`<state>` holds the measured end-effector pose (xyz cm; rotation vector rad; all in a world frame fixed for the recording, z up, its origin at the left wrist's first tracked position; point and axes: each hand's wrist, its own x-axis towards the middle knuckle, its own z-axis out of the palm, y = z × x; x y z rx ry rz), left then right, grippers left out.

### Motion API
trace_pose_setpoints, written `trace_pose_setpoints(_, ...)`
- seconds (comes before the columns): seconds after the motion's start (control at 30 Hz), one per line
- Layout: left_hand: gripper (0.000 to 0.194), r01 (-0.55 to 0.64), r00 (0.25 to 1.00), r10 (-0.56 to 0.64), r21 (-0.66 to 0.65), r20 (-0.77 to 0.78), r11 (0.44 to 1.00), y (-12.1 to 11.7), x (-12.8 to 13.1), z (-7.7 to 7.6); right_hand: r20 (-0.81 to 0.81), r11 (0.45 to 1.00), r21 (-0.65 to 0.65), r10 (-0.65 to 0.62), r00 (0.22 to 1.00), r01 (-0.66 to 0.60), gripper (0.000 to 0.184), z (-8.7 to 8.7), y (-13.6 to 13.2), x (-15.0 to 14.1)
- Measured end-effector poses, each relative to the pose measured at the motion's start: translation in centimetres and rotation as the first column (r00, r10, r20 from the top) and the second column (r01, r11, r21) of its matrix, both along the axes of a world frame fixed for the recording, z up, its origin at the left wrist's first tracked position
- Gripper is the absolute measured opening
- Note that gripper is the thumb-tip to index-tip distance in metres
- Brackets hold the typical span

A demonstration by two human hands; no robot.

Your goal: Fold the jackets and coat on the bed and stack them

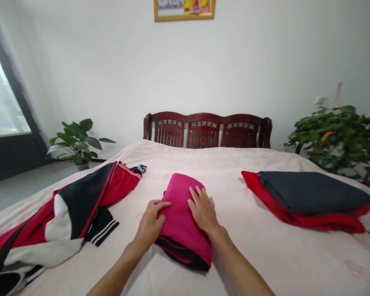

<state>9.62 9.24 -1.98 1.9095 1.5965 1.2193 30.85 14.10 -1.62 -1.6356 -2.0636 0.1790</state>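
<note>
A folded magenta garment (pixel 180 230) with a dark layer under its near edge lies on the pale pink bed sheet (pixel 265 246) in front of me. My right hand (pixel 202 209) rests flat on top of it, fingers stretched out. At the garment's left edge is my left hand (pixel 150 224), fingers curled along the fold and thumb pointing across the cloth.
An unfolded red, navy and white jacket (pixel 64 213) sprawls at the left. A folded dark garment on a folded red one (pixel 311 197) sits at the right. A dark wooden headboard (pixel 207 130) stands behind, with potted plants (pixel 77 142) on both sides.
</note>
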Motion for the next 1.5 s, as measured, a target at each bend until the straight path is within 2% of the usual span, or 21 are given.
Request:
trace_pose_setpoints(0.1,0.052,0.038,0.985,-0.059,-0.127,-0.163,0.991,0.3,-1.3,-2.2,0.081,0.994,-0.062,0.096,0.992,-0.091,0.059,-0.9,1.2,-1.1)
trace_pose_setpoints(0.27,0.054,0.061,0.939,-0.105,-0.142,-0.327,0.988,-0.5,-1.3,-4.6,0.072,0.986,-0.098,0.141,0.987,-0.134,0.060,-2.2,2.3,-1.7)
trace_pose_setpoints(0.33,0.055,0.012,0.928,-0.065,-0.144,-0.368,0.989,-1.0,-1.0,-4.9,-0.021,0.987,-0.090,0.131,0.991,-0.133,0.059,-2.3,2.5,-1.5)
trace_pose_setpoints(0.4,0.055,-0.023,0.928,-0.030,-0.138,-0.373,0.990,-1.3,-0.9,-5.1,-0.260,0.996,-0.074,0.035,0.965,-0.056,0.060,-2.3,2.6,-1.1)
trace_pose_setpoints(0.43,0.054,-0.027,0.932,-0.023,-0.132,-0.362,0.991,-1.4,-0.8,-5.1,-0.433,0.995,-0.094,-0.055,0.900,0.015,0.064,-2.4,2.7,-0.8)
trace_pose_setpoints(0.5,0.054,-0.024,0.943,-0.018,-0.122,-0.333,0.992,-1.4,-0.8,-5.1,-0.708,0.971,-0.201,-0.236,0.666,0.131,0.071,-2.5,2.5,0.1)
trace_pose_setpoints(0.53,0.053,-0.025,0.947,-0.015,-0.119,-0.320,0.993,-1.4,-0.8,-5.0,-0.777,0.954,-0.260,-0.297,0.555,0.146,0.073,-2.5,2.3,0.7)
trace_pose_setpoints(0.57,0.053,-0.024,0.951,-0.014,-0.117,-0.308,0.993,-1.4,-0.8,-4.9,-0.809,0.944,-0.299,-0.327,0.489,0.136,0.072,-2.5,2.0,1.3)
trace_pose_setpoints(0.6,0.053,-0.023,0.956,-0.011,-0.112,-0.294,0.993,-1.4,-0.8,-4.9,-0.826,0.942,-0.325,-0.326,0.460,0.084,0.068,-2.5,1.6,1.9)
trace_pose_setpoints(0.63,0.053,-0.019,0.960,-0.012,-0.107,-0.279,0.994,-1.4,-0.8,-4.9,-0.842,0.933,-0.359,-0.318,0.437,-0.012,0.064,-2.5,1.1,2.4)
trace_pose_setpoints(0.67,0.053,-0.013,0.965,-0.014,-0.101,-0.260,0.995,-1.3,-0.8,-4.8,-0.865,0.906,-0.401,-0.325,0.381,-0.138,0.060,-2.4,0.6,2.8)
trace_pose_setpoints(0.77,0.053,0.013,0.981,-0.028,-0.081,-0.194,0.997,-1.0,-1.0,-5.1,-0.873,0.717,-0.468,-0.464,0.146,-0.518,0.051,-2.0,-0.6,3.1)
trace_pose_setpoints(0.8,0.053,0.017,0.985,-0.030,-0.076,-0.171,0.997,-0.8,-1.1,-5.2,-0.853,0.663,-0.458,-0.516,0.082,-0.592,0.050,-2.0,-0.8,2.9)
trace_pose_setpoints(0.83,0.054,0.022,0.988,-0.033,-0.073,-0.150,0.997,-0.7,-1.2,-5.3,-0.834,0.638,-0.448,-0.550,0.038,-0.626,0.047,-2.0,-0.9,2.5)
trace_pose_setpoints(0.9,0.055,0.025,0.993,-0.034,-0.074,-0.111,0.997,-0.5,-1.4,-5.4,-0.810,0.622,-0.442,-0.586,-0.010,-0.646,0.041,-2.0,-0.8,1.7)
trace_pose_setpoints(0.97,0.057,0.022,0.997,-0.029,-0.087,-0.072,0.996,-0.5,-1.6,-5.4,-0.798,0.636,-0.455,-0.602,-0.032,-0.624,0.037,-2.2,-0.8,0.9)
trace_pose_setpoints(1.1,0.060,0.029,0.999,-0.025,-0.112,0.042,0.993,-0.6,-2.0,-5.3,-0.818,0.705,-0.437,-0.569,-0.078,-0.559,0.041,-2.3,-1.7,0.2)
trace_pose_setpoints(1.23,0.062,0.017,0.989,0.007,-0.161,0.149,0.987,-0.1,-2.5,-6.0,-0.879,0.829,-0.324,-0.442,-0.177,-0.456,0.047,-1.4,-3.4,2.0)
trace_pose_setpoints(1.37,0.064,0.025,0.985,0.012,-0.209,0.174,0.978,0.7,-2.9,-7.4,-0.931,0.921,-0.208,-0.289,-0.222,-0.328,0.048,1.9,-4.2,6.5)
trace_pose_setpoints(1.43,0.065,0.008,0.987,0.023,-0.196,0.156,0.981,1.0,-3.0,-7.9,-0.951,0.956,-0.168,-0.221,-0.216,-0.241,0.046,4.5,-3.9,9.6)
trace_pose_setpoints(1.5,0.066,-0.007,0.990,0.034,-0.197,0.136,0.980,1.2,-3.2,-8.2,-0.969,0.989,-0.103,-0.123,-0.215,-0.102,0.043,7.5,-3.0,13.0)
